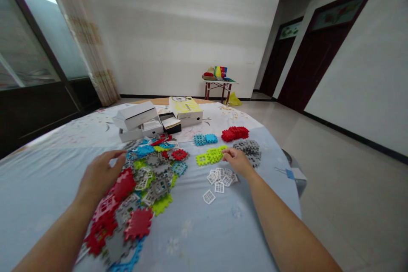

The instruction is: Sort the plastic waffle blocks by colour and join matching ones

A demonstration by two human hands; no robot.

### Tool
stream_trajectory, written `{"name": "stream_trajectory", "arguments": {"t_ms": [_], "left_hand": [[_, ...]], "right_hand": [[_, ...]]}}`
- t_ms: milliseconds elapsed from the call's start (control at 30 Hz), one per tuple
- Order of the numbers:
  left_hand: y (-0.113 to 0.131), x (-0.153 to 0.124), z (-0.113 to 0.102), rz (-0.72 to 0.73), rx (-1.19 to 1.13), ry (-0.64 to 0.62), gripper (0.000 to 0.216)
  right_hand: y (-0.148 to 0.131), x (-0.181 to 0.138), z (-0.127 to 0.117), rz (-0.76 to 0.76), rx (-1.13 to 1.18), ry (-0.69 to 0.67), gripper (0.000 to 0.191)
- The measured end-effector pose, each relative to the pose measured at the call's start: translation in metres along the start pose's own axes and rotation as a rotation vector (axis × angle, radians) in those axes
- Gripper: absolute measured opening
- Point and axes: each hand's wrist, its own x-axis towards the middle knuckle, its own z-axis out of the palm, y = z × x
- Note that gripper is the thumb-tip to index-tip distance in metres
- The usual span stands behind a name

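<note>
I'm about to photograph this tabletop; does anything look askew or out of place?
Two small things: one white lattice piece lies apart from the white pile, and a white box sits askew on another box behind the mixed heap.

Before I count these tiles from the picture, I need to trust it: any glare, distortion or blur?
Head view: the top of the window is washed out; head view: the nearer dark red door leans, probably from wide-angle distortion; head view: the near end of the mixed tile pile looks soft, the lime-green tiles clearer.
</note>
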Motion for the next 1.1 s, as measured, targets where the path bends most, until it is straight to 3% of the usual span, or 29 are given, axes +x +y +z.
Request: {"name": "stream_trajectory", "arguments": {"t_ms": [100, 200, 333, 500, 900, 1100], "left_hand": [[0.051, 0.008, 0.009, 0.275, -0.042, -0.140, 0.042], [0.098, 0.016, 0.034, 0.508, -0.013, -0.299, 0.044], [0.131, 0.024, 0.074, 0.642, 0.096, -0.429, 0.045], [0.124, 0.039, 0.096, 0.583, 0.284, -0.521, 0.047], [0.096, 0.066, 0.075, 0.496, 0.367, -0.479, 0.048], [0.100, 0.071, 0.062, 0.393, 0.446, -0.511, 0.029]], "right_hand": [[0.000, 0.001, 0.000, -0.022, -0.020, -0.006, 0.028], [0.000, 0.000, 0.001, -0.023, -0.039, -0.019, 0.027], [-0.002, -0.002, 0.002, -0.013, -0.040, -0.039, 0.027], [-0.005, -0.003, -0.001, -0.048, -0.047, -0.028, 0.026], [-0.005, -0.001, -0.003, -0.059, -0.044, -0.033, 0.026], [-0.005, -0.002, -0.004, -0.064, -0.037, -0.040, 0.026]]}}
